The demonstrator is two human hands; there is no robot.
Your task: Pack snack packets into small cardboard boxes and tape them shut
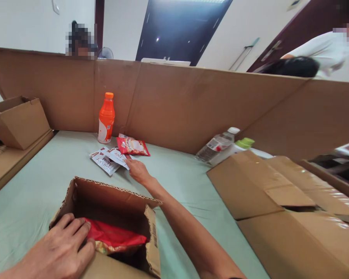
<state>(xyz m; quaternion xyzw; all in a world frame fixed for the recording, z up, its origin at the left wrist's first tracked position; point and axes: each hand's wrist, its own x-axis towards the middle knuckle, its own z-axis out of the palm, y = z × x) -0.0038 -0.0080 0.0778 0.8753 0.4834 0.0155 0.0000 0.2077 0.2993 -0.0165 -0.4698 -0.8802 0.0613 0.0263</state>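
Note:
My right hand reaches forward and pinches the edge of a white sachet printed with red-brown lettering. Partly under that one lies a second white sachet on the green cloth. Just behind them is a red packet, with part of another packet showing at its back. My left hand grips the near left edge of an open cardboard box, fingers curled over the rim. Inside the box, beside those fingers, rests a shiny red package; its lower part is in shadow.
An orange drink bottle stands upright behind the sachets. To the right, a clear bottle and a green-capped bottle lean beside large cardboard boxes. Another open box sits at left. A cardboard wall closes the back; two people are beyond it.

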